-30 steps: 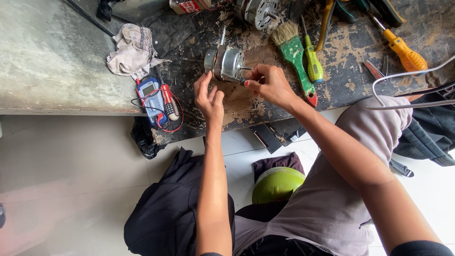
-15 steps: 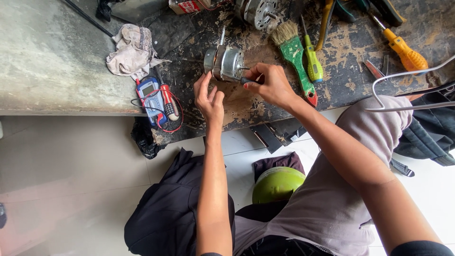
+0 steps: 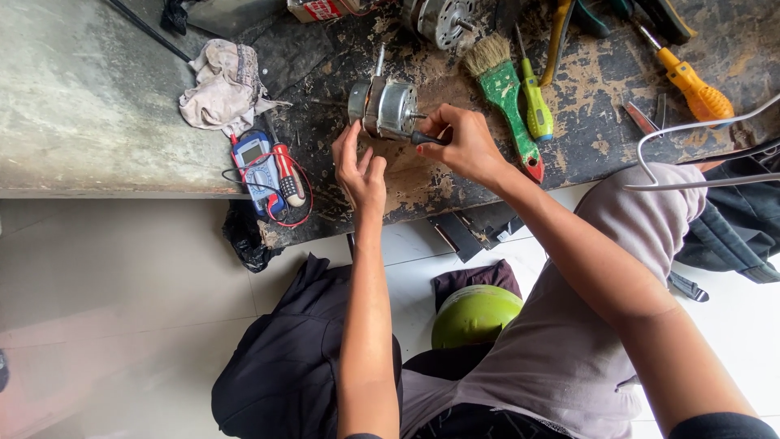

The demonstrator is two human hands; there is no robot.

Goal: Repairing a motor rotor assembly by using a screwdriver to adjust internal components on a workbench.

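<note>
Scarred and flaking, the dark bench (image 3: 455,175) runs across the far side of the scene, with a pale tiled floor (image 3: 122,325) on the near side. Close to the middle of it lies a small silver motor (image 3: 386,107) on its side, its shaft pointing to the far side. At the motor's near left edge is the left hand (image 3: 360,167), open with the fingers spread and the fingertips touching the housing. To the motor's right, the right hand (image 3: 463,145) is closed around the dark handle of a screwdriver (image 3: 424,138), pinching it so that the tool's tip meets the right end of the motor. Left of the left hand lie a blue multimeter (image 3: 256,167) and a red-handled screwdriver (image 3: 288,175), ringed by red and black leads, and farther left a crumpled rag (image 3: 223,85). Right of the right hand lie a green-handled brush (image 3: 504,89) and just beside it a yellow-green tester screwdriver (image 3: 535,102). Farther right rests an orange-handled screwdriver (image 3: 691,81). A second motor (image 3: 439,20) sits at the far edge, beyond the first. On the near side, between the person's knees, a green round object (image 3: 475,313) shows.
</note>
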